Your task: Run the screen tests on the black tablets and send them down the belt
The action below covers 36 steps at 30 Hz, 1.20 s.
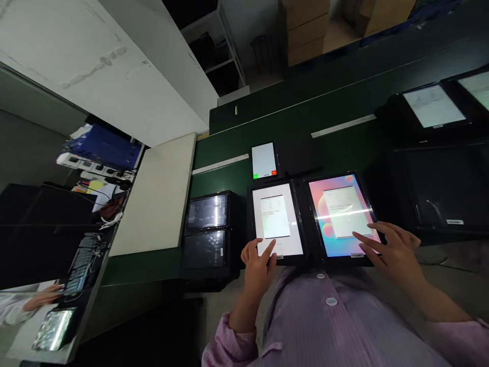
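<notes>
Two lit tablets lie side by side at the table's near edge. My left hand (260, 265) is over the bottom of the left tablet (296, 224), which has a white screen with a grey-white panel on it. Its index finger reaches onto the screen near the panel's lower edge; the fingers are apart and hold nothing. On the right tablet (319, 204), a pink and blue background surrounds a similar pale panel. My right hand (393, 250) comes over its lower right corner with fingers spread, fingertips at the screen, whether touching or just above I cannot tell.
Behind the left tablet lies a smaller lit tablet (263, 159) with green and red corner marks. Dark-screened tablets (206, 211) are stacked to the left. More tablets (435, 107) lie to the right. At the far left, another person's hand (44, 297) is beside a keyboard (82, 260).
</notes>
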Tool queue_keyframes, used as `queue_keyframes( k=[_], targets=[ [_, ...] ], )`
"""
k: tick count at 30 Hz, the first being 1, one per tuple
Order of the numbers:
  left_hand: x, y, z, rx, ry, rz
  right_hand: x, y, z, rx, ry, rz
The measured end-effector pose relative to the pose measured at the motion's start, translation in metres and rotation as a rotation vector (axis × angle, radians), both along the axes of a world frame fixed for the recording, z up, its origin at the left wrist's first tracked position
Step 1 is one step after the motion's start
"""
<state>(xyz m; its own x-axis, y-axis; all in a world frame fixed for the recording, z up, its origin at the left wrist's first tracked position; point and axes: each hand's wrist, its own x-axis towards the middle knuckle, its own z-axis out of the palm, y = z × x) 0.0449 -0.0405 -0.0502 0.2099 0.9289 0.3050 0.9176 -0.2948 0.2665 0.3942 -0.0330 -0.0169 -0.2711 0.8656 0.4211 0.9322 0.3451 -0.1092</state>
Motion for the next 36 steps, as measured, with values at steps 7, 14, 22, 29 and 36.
queue_keyframes(
  k=[7,14,22,29,36],
  targets=[
    [0.001,-0.004,-0.004,-0.012,-0.015,0.058,-0.007,0.0,0.001,-0.005,-0.004,0.053],
    [-0.007,0.011,0.002,-0.028,-0.017,0.193,-0.027,0.009,-0.001,-0.095,0.01,0.099],
    [-0.005,0.015,0.008,-0.036,-0.006,0.212,-0.049,0.028,-0.001,-0.048,-0.123,0.161],
    [-0.002,0.007,0.011,-0.004,-0.022,0.15,-0.049,0.03,0.001,-0.033,-0.075,0.124],
    [-0.002,-0.021,0.011,0.081,-0.031,0.079,-0.03,0.016,0.014,-0.031,0.078,0.119]
  ],
)
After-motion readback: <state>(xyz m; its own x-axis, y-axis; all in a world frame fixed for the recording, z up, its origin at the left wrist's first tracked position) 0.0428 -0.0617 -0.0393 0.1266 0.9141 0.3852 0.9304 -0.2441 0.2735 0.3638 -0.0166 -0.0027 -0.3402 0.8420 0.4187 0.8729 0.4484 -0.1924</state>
